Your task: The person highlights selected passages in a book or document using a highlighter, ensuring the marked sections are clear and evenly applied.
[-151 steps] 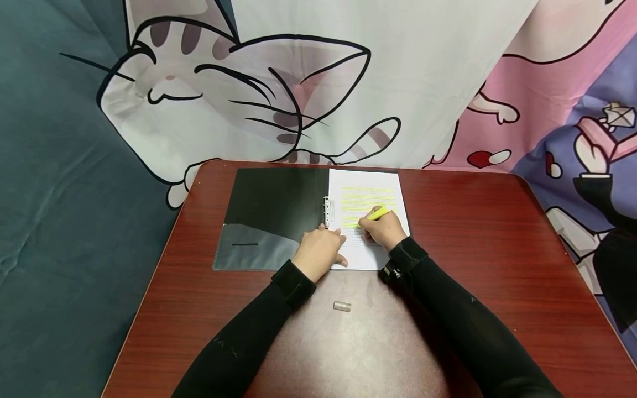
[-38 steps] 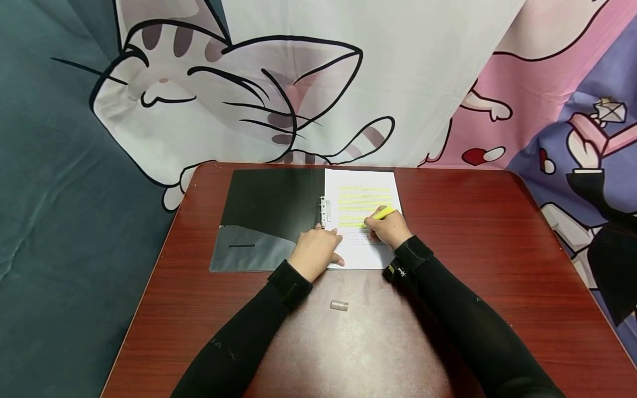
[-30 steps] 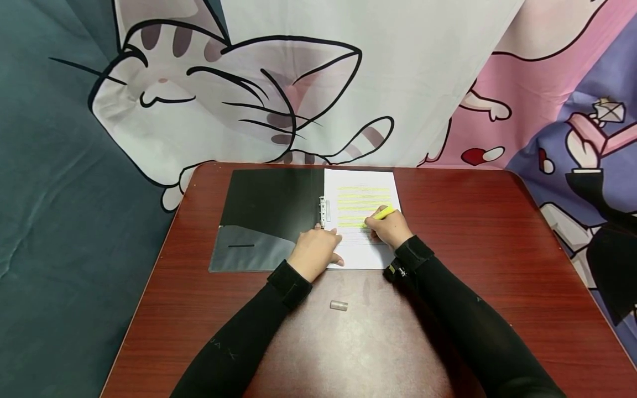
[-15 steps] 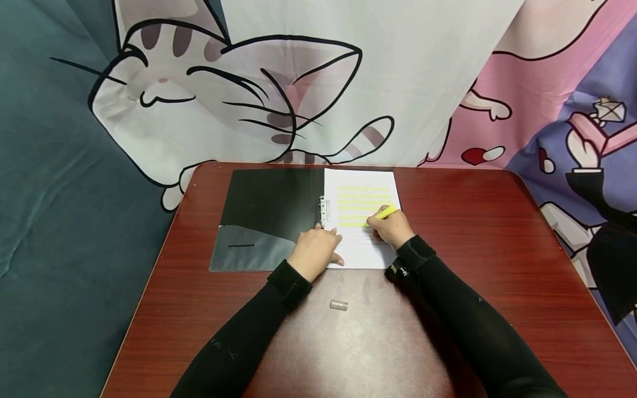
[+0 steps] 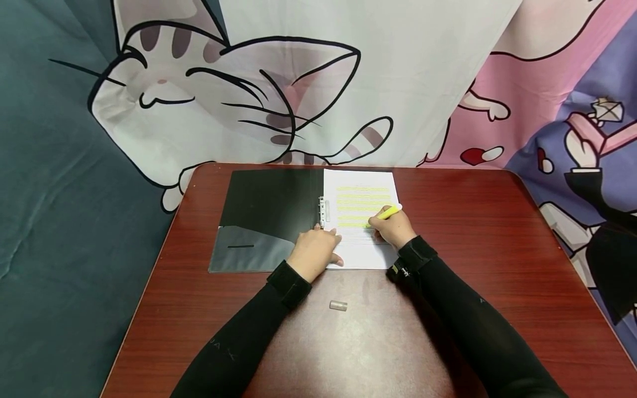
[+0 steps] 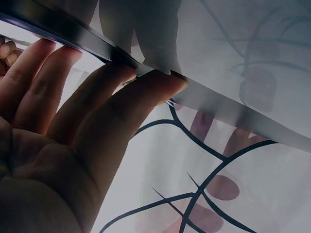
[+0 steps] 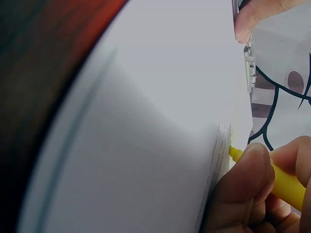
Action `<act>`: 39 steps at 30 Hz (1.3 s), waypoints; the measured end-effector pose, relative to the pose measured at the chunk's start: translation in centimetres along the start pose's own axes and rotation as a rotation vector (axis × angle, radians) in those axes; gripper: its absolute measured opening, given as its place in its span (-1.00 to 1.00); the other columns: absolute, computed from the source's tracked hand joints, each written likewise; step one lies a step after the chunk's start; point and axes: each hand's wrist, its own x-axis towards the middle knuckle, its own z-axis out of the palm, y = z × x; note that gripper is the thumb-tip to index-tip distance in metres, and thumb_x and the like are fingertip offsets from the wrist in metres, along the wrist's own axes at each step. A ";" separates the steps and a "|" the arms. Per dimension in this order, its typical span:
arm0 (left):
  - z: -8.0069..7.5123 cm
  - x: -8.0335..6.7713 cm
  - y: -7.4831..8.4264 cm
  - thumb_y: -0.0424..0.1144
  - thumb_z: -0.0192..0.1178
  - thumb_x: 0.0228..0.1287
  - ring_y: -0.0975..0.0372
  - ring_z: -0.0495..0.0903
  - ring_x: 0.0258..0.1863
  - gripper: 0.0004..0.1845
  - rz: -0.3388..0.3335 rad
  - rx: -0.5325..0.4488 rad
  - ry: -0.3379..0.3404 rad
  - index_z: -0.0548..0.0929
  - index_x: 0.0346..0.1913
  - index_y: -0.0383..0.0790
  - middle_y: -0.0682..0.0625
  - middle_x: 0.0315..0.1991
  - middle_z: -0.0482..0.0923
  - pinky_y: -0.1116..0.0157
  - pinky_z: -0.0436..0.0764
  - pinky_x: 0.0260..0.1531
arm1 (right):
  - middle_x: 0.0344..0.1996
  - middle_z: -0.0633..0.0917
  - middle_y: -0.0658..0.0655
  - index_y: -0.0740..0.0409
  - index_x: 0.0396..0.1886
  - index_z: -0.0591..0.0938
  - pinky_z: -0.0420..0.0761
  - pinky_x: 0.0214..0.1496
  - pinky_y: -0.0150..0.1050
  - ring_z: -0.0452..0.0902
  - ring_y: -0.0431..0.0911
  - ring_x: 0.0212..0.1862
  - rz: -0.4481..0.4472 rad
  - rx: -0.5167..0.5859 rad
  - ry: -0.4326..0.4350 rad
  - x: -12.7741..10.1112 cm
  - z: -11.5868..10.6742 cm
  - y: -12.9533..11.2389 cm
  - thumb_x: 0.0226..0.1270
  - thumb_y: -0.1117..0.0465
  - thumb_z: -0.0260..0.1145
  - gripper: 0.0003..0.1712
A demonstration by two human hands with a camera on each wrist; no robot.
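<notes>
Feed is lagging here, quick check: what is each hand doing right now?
Left hand: open, fingers flat, pressing the white printed sheet in the black folder.
Right hand: grips the yellow highlighter pen, tip on the sheet.

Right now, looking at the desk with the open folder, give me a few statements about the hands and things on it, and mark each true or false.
1. The right hand grips a yellow highlighter pen. True.
2. The left hand lifts the white printed sheet off the table. False: it rests flat on the sheet's lower left part.
3. A small clear pen cap lies on the red-brown wooden table, between the forearms. True.
4. The black folder is closed. False: it lies open, its cover spread to the left of the sheet.
</notes>
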 end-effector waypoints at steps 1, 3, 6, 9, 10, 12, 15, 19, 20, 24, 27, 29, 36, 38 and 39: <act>-0.5 -0.2 0.2 0.38 0.57 0.11 -0.06 0.91 0.06 -0.24 0.002 0.005 0.008 0.86 0.35 0.13 0.09 0.41 0.80 -0.08 0.86 -0.29 | -0.60 0.63 0.05 0.19 -0.25 0.57 0.60 -0.31 -0.26 0.56 -0.12 -0.49 -0.002 -0.003 -0.001 0.0 0.0 0.0 0.60 0.36 0.26 -0.88; -2.1 -0.8 0.8 0.34 0.58 0.14 -0.06 0.91 0.07 -0.27 0.001 0.020 0.002 0.87 0.34 0.08 0.06 0.40 0.81 -0.08 0.88 -0.26 | -0.60 0.63 0.04 0.20 -0.25 0.57 0.60 -0.31 -0.26 0.56 -0.12 -0.49 -0.006 -0.008 -0.001 0.0 0.0 0.1 0.60 0.35 0.26 -0.88; -3.9 -1.3 1.5 0.31 0.56 0.19 -0.07 0.91 0.10 -0.28 -0.006 0.023 -0.011 0.87 0.35 0.05 0.04 0.40 0.81 -0.08 0.90 -0.20 | -0.59 0.63 0.04 0.21 -0.25 0.57 0.60 -0.32 -0.26 0.56 -0.13 -0.50 -0.008 -0.011 0.003 0.0 -0.1 0.1 0.59 0.35 0.26 -0.89; -4.6 -1.5 1.8 0.30 0.53 0.23 -0.06 0.91 0.13 -0.29 -0.016 0.033 -0.029 0.85 0.38 0.05 0.05 0.43 0.79 -0.06 0.92 -0.14 | -0.60 0.63 0.03 0.20 -0.27 0.57 0.61 -0.36 -0.29 0.56 -0.15 -0.51 -0.010 -0.020 0.015 0.1 -0.1 0.2 0.56 0.34 0.27 -0.89; -4.6 -1.5 1.8 0.30 0.53 0.23 -0.05 0.91 0.12 -0.29 -0.017 0.035 -0.030 0.85 0.38 0.06 0.05 0.43 0.79 -0.05 0.92 -0.15 | -0.61 0.63 0.03 0.19 -0.28 0.58 0.61 -0.37 -0.29 0.56 -0.15 -0.53 -0.006 -0.018 0.020 0.1 -0.2 0.2 0.54 0.34 0.28 -0.89; -4.6 -1.5 1.9 0.30 0.53 0.22 -0.05 0.91 0.11 -0.30 -0.017 0.036 -0.031 0.85 0.38 0.06 0.06 0.43 0.79 -0.05 0.91 -0.16 | -0.62 0.63 0.03 0.19 -0.29 0.58 0.62 -0.39 -0.31 0.57 -0.16 -0.54 -0.005 -0.021 0.024 0.1 -0.3 0.4 0.52 0.34 0.29 -0.89; -4.5 -1.4 1.9 0.29 0.54 0.22 -0.05 0.91 0.10 -0.29 -0.015 0.033 -0.035 0.85 0.38 0.06 0.06 0.43 0.79 -0.05 0.91 -0.17 | -0.62 0.63 0.02 0.20 -0.28 0.58 0.62 -0.39 -0.31 0.56 -0.16 -0.54 0.002 -0.020 0.020 0.1 -0.5 0.5 0.53 0.34 0.29 -0.89; -4.4 -1.3 1.7 0.28 0.54 0.23 -0.09 0.91 0.09 -0.29 -0.019 0.023 -0.054 0.84 0.39 0.05 0.04 0.45 0.77 -0.07 0.90 -0.18 | -0.59 0.63 0.03 0.20 -0.25 0.57 0.60 -0.35 -0.29 0.57 -0.15 -0.51 0.007 -0.026 0.006 0.2 -0.6 0.5 0.58 0.33 0.29 -0.88; -4.4 -1.3 1.7 0.28 0.54 0.23 -0.10 0.91 0.09 -0.29 -0.021 0.021 -0.057 0.84 0.39 0.05 0.04 0.45 0.77 -0.07 0.90 -0.18 | -0.59 0.63 0.03 0.19 -0.25 0.57 0.60 -0.34 -0.28 0.57 -0.15 -0.50 0.008 -0.026 0.005 0.2 -0.6 0.4 0.59 0.33 0.29 -0.88; -4.4 -1.3 1.6 0.29 0.53 0.22 -0.11 0.90 0.08 -0.28 -0.023 0.018 -0.062 0.83 0.40 0.06 0.05 0.47 0.76 -0.08 0.89 -0.19 | -0.60 0.63 0.04 0.19 -0.27 0.58 0.60 -0.33 -0.28 0.57 -0.15 -0.50 0.009 -0.020 0.013 0.1 -0.7 0.3 0.58 0.34 0.29 -0.87; -4.4 -1.3 1.7 0.29 0.53 0.23 -0.11 0.90 0.07 -0.29 -0.021 0.020 -0.058 0.84 0.39 0.07 0.05 0.46 0.76 -0.07 0.89 -0.21 | -0.59 0.63 0.05 0.19 -0.26 0.58 0.60 -0.33 -0.28 0.56 -0.15 -0.50 0.013 -0.017 0.017 0.0 -0.8 0.3 0.57 0.34 0.29 -0.88; -4.5 -1.3 1.7 0.29 0.53 0.23 -0.11 0.90 0.05 -0.29 -0.019 0.024 -0.056 0.84 0.38 0.07 0.05 0.46 0.77 -0.07 0.89 -0.21 | -0.59 0.63 0.05 0.20 -0.26 0.58 0.60 -0.33 -0.27 0.56 -0.14 -0.50 0.014 -0.015 0.015 0.0 -0.8 0.3 0.58 0.34 0.29 -0.88; -4.6 -1.3 1.7 0.28 0.55 0.21 -0.12 0.91 0.01 -0.31 -0.014 0.015 -0.039 0.86 0.34 0.04 0.03 0.43 0.79 -0.07 0.89 -0.23 | -0.60 0.62 0.05 0.21 -0.25 0.57 0.58 -0.36 -0.28 0.55 -0.15 -0.51 0.014 -0.021 0.017 0.1 -0.9 0.4 0.59 0.34 0.29 -0.88; -4.5 -1.3 1.7 0.29 0.55 0.21 -0.12 0.91 0.00 -0.31 -0.013 0.018 -0.036 0.86 0.34 0.04 0.03 0.43 0.79 -0.07 0.89 -0.23 | -0.60 0.62 0.05 0.21 -0.25 0.56 0.58 -0.37 -0.28 0.55 -0.15 -0.51 0.014 -0.023 0.017 0.1 -1.0 0.5 0.59 0.34 0.29 -0.88; -4.5 -1.3 1.7 0.29 0.55 0.21 -0.12 0.91 -0.01 -0.31 -0.013 0.019 -0.035 0.86 0.34 0.04 0.04 0.43 0.79 -0.07 0.89 -0.24 | -0.60 0.62 0.05 0.21 -0.25 0.56 0.57 -0.37 -0.28 0.55 -0.14 -0.51 0.014 -0.022 0.016 0.1 -1.0 0.5 0.59 0.34 0.29 -0.88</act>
